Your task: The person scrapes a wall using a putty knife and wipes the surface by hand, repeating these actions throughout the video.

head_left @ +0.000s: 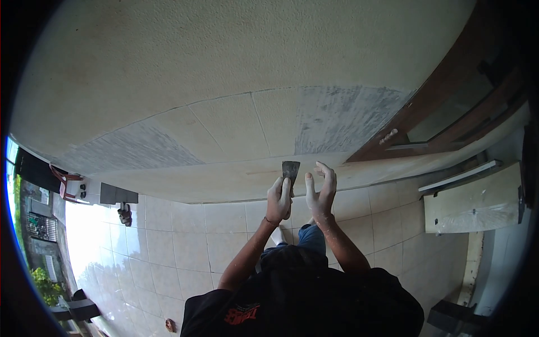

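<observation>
My left hand (277,201) is closed around a putty knife (290,168), its dark, flat blade pointing up toward the wall. The handle is mostly hidden by my fingers. Just beside it, my right hand (321,194) is empty, with thumb and fingers apart and white residue on the skin. Both hands are in front of the lower part of a cream wall (224,129). On that wall are two grey, streaky patches: a right patch (342,118) near the door frame and a left patch (132,147). Thin lines cross the wall between them.
A brown wooden door (449,106) with a glass panel is at the upper right. A pale panel partly wrapped in plastic (474,205) lies at the right. Tiled floor (179,236) spreads below. At the left are sandals (124,214), a grey mat (119,194) and a chair (66,182).
</observation>
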Demonstrator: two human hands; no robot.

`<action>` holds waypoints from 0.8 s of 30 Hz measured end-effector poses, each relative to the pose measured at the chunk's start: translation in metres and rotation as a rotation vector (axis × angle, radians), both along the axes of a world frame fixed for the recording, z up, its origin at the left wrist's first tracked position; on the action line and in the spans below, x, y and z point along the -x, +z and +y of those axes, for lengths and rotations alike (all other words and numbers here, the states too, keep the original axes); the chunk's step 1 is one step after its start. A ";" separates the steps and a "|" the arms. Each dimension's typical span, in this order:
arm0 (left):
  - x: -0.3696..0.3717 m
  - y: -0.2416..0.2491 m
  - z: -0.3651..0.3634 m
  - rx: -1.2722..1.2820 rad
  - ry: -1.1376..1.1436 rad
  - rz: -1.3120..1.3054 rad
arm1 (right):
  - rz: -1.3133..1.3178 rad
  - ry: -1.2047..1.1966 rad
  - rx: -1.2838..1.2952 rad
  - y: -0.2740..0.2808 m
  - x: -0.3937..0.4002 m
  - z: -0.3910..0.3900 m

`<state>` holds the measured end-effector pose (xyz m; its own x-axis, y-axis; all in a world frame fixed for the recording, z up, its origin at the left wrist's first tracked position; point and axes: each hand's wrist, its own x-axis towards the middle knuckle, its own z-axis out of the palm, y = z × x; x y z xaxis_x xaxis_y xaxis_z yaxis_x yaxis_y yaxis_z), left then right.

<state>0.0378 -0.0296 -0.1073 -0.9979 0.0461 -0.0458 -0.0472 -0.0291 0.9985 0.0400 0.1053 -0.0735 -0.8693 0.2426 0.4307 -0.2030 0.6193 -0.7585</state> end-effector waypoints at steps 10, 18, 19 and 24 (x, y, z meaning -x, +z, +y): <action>0.021 -0.018 0.024 -0.075 0.016 0.047 | -0.290 0.272 0.571 -0.025 0.032 -0.007; 0.020 -0.028 0.027 -0.081 0.030 0.100 | -0.205 0.248 0.728 -0.046 0.034 -0.015; 0.017 -0.018 0.028 -0.088 0.038 0.104 | -0.196 0.235 0.719 -0.047 0.033 -0.016; -0.003 -0.009 0.028 -0.171 -0.002 -0.004 | -0.127 0.148 0.532 -0.034 0.022 -0.011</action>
<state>0.0410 -0.0018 -0.1164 -0.9976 0.0557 -0.0410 -0.0513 -0.1980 0.9788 0.0183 0.0942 -0.1076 -0.9475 0.2693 0.1724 -0.1456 0.1164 -0.9825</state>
